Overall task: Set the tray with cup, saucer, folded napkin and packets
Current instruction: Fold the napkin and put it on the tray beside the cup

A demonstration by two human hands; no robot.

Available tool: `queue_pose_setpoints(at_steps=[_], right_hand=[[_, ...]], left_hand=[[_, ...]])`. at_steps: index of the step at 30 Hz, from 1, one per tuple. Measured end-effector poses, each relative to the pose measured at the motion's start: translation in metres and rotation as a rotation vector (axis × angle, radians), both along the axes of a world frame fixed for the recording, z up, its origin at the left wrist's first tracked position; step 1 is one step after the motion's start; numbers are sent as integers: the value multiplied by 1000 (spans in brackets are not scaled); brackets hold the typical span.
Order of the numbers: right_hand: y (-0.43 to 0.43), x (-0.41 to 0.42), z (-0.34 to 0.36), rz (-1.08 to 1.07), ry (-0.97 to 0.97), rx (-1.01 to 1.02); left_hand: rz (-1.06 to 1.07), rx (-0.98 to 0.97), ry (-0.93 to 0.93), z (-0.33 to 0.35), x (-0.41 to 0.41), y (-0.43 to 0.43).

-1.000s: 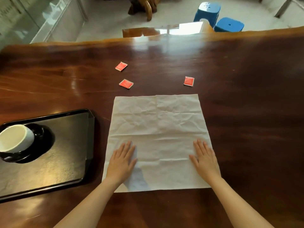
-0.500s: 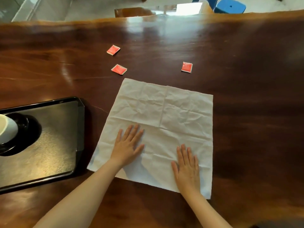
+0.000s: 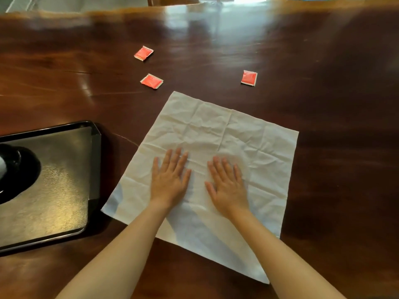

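Both palms flat, fingers spread: my left hand and right hand pin the unfolded napkin to the wooden table beside the tray, probably smoothing it for folding.

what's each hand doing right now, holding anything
Left hand: open, flat on the napkin, holding nothing.
Right hand: open, flat on the napkin, holding nothing.
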State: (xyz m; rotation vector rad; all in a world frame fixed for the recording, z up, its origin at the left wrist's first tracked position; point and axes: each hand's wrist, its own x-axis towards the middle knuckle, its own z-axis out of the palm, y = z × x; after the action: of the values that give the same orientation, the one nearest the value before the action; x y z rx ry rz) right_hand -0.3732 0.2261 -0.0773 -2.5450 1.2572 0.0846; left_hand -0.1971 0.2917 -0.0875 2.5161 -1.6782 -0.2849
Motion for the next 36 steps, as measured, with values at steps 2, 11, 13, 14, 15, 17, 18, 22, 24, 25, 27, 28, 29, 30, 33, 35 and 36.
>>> queue_pose_setpoints(at_steps=[2,11,13,14,15,17,18,22,24,25,27,28,29,30,33,35,36], right_hand=[[-8,-27,-5,-97,21,-26],[-32,-121,1,-322,149,-56],[-27,-126,3,-379,140,-41],[-20,-123,5,-414,132,-29],[-10,-118,7,-458,121,-16],[17,-103,12,-555,99,8],[32,-95,16,-588,94,23],[78,-75,32,-623,67,84],[77,-60,38,-571,-68,77],[72,-49,38,-490,-135,71],[55,-21,34,-238,-191,76],[46,-8,30,-95,-174,81],[37,3,24,33,-133,79],[28,9,17,137,-85,63],[-7,-7,-1,219,11,-15],[-36,-33,-8,81,25,-42],[-51,-48,-10,-13,28,-51]], left_hand=[[77,-10,-22,-1,19,3],[121,-9,7,2,55,9],[110,9,18,4,56,3],[111,21,25,6,55,-3],[117,27,34,8,51,-8],[136,12,69,16,34,-17],[140,-4,97,20,21,-17],[139,-28,210,26,-44,22],[146,18,171,22,-63,44],[141,37,128,19,-68,52],[129,28,67,16,-68,55],[119,16,60,16,-66,54],[104,12,57,15,-62,53],[91,9,49,13,-57,54],[119,13,24,5,-32,70],[182,22,17,2,-15,87],[202,29,18,1,-10,94]])
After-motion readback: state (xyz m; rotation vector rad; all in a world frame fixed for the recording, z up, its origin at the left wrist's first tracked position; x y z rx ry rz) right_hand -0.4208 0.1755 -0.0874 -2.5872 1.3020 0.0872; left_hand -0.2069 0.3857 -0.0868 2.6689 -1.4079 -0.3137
